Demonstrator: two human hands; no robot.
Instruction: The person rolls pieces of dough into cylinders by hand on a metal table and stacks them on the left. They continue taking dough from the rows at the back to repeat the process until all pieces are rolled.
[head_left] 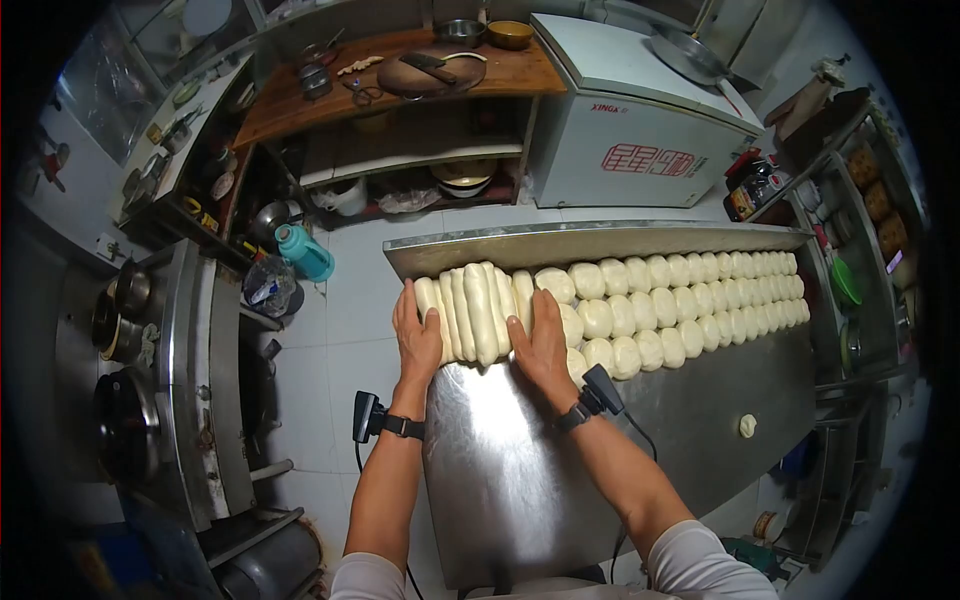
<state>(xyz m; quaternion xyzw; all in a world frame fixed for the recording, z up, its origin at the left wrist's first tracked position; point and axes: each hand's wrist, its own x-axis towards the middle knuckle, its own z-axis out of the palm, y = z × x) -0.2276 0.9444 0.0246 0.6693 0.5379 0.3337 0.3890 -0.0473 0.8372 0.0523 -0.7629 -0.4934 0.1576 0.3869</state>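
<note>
A bundle of long pale dough rolls lies side by side and partly piled at the left end of the steel table. My left hand presses its fingers and thumb against the left side of the bundle. From the other side my right hand cups the right edge, its thumb on the dough. Both hands grip the bundle between them. Just right of my right hand, several rows of round dough pieces run along the table's back.
The steel table has a raised back edge. A small dough lump sits at its right. A white chest freezer and a wooden counter stand behind. A turquoise thermos stands on the floor, left.
</note>
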